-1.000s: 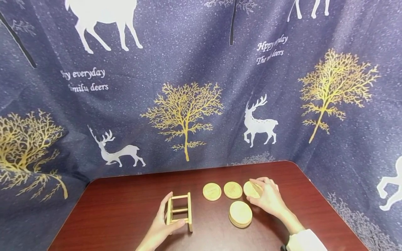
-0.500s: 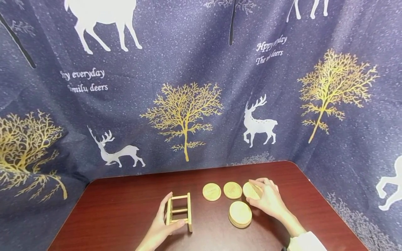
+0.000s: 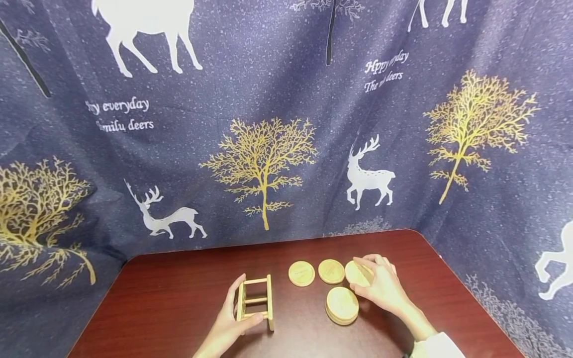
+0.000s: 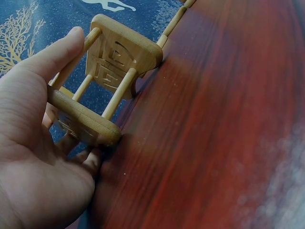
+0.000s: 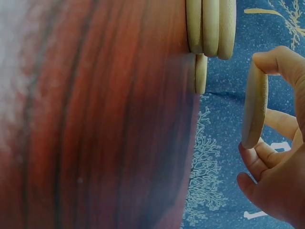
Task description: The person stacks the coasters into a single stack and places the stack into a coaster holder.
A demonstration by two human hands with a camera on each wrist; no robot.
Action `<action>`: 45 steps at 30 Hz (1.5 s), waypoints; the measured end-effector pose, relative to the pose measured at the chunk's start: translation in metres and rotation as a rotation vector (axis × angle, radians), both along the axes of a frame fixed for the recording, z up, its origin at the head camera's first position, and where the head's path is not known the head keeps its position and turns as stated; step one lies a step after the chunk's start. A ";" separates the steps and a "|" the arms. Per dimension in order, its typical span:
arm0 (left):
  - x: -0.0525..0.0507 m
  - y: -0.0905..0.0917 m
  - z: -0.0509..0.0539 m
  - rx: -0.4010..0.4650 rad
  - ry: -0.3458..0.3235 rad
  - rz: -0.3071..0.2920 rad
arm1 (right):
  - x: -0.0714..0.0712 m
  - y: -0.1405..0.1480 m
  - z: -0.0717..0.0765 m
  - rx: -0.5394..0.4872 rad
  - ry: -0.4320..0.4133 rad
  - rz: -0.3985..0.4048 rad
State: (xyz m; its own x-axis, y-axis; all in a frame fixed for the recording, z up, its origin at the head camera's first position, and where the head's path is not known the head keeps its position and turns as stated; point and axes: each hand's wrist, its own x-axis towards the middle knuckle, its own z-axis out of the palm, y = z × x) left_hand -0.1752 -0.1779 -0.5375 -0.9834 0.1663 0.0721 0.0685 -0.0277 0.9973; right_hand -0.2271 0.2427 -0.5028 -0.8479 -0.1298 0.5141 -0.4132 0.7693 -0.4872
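My left hand (image 3: pixel 230 318) grips a small wooden coaster holder (image 4: pixel 125 45), thumb on one side and fingers around the other; its two end plates are joined by thin rods, and the plate facing the left wrist view has carved characters. My right hand (image 3: pixel 382 283) pinches a round wooden coaster (image 5: pixel 256 102) by its edges between thumb and fingers. In the right wrist view that coaster stands off from the table surface. Two more coasters, a left one (image 3: pixel 302 274) and a middle one (image 3: pixel 332 271), lie flat beside it. Nearer sits a coaster stack (image 3: pixel 342 304).
The dark red wooden table (image 3: pixel 179 293) has rounded far corners. Behind it hangs a blue cloth (image 3: pixel 286 89) printed with deer and trees, close to the table's back and right edges. A white sleeve (image 3: pixel 437 345) covers the right forearm.
My right hand and its coaster have shifted very slightly left, closer to the middle coaster. The left hand and the holder stay in place.
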 end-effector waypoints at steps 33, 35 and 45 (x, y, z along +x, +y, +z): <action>0.000 -0.001 -0.001 0.021 -0.010 -0.023 | 0.015 -0.014 0.006 0.008 0.089 0.070; 0.000 -0.001 0.000 0.010 -0.013 -0.017 | 0.016 -0.014 0.005 0.005 0.082 0.070; 0.001 -0.001 0.002 -0.004 -0.028 -0.018 | 0.022 -0.018 0.006 0.000 0.024 0.062</action>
State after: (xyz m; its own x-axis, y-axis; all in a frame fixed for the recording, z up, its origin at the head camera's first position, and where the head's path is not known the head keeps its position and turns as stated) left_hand -0.1743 -0.1791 -0.5359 -0.9818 0.1847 0.0443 0.0405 -0.0246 0.9989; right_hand -0.2055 0.2242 -0.4971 -0.8255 -0.1815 0.5344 -0.4717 0.7417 -0.4768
